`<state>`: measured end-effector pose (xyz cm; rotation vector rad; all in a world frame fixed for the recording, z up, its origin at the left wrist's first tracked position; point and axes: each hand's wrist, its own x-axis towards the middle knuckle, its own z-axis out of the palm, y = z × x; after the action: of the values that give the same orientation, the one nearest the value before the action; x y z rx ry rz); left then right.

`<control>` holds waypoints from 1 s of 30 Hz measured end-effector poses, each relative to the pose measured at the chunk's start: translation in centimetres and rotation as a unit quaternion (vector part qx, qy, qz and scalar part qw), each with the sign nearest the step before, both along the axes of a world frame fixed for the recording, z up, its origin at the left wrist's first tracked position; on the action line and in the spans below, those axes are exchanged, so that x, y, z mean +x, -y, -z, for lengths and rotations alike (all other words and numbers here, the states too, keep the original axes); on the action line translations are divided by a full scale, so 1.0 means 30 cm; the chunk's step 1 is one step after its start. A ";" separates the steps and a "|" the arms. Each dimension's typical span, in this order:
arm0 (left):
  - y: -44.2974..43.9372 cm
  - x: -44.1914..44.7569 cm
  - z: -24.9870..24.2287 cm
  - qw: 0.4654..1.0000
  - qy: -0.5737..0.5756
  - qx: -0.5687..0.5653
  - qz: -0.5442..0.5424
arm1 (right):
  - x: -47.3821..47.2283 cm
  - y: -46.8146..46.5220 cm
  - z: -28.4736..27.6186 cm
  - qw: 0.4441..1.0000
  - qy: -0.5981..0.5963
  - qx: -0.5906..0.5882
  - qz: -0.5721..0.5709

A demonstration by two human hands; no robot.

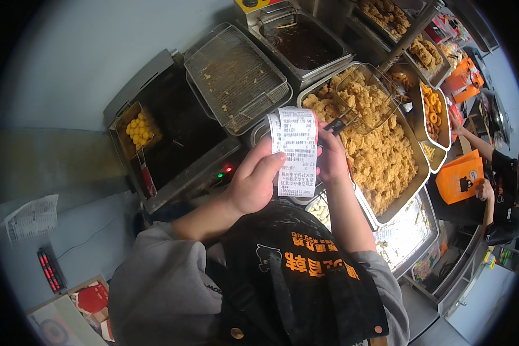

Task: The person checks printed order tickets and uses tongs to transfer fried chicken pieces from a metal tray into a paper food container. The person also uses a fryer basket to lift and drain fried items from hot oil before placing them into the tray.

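Observation:
Printed paper receipts (297, 149) are held before my chest in both hands. My left hand (259, 173) grips their left edge, thumb on the front. At their right edge is my right hand (333, 158), its fingers partly hidden behind the paper; the black handle (335, 126) of a wire fry basket (374, 97) meets this hand. The basket holds fried chicken pieces and rests over a large metal tray (421, 184) heaped with fried chicken (378, 160).
A fryer (173, 108) at left holds a small basket of yellow balls (139, 131). Beyond are a wire rack (235, 75) and a vat of dark oil (305, 45). At right, a co-worker's hand (484, 189) holds an orange bag (458, 177) near trays of fried rings (431, 104).

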<state>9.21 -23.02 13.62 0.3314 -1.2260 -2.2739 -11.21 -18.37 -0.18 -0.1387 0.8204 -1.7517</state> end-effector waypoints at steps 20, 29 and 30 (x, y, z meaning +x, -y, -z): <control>0.020 0.174 -0.018 0.998 -0.041 -0.005 -0.050 | -0.186 0.022 -0.214 0.970 -0.168 -0.004 -0.176; 0.265 0.265 -0.012 0.995 -0.062 0.013 -0.079 | -0.455 0.465 -0.120 0.960 -0.064 -0.049 -0.267; 0.295 0.277 -0.010 0.994 -0.066 0.011 -0.080 | -0.476 0.486 -0.108 0.958 -0.083 -0.025 -0.274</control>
<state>17.51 -31.86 13.91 0.2719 -1.0691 -2.1362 -25.49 -32.95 3.07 -0.5053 0.7682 -1.2452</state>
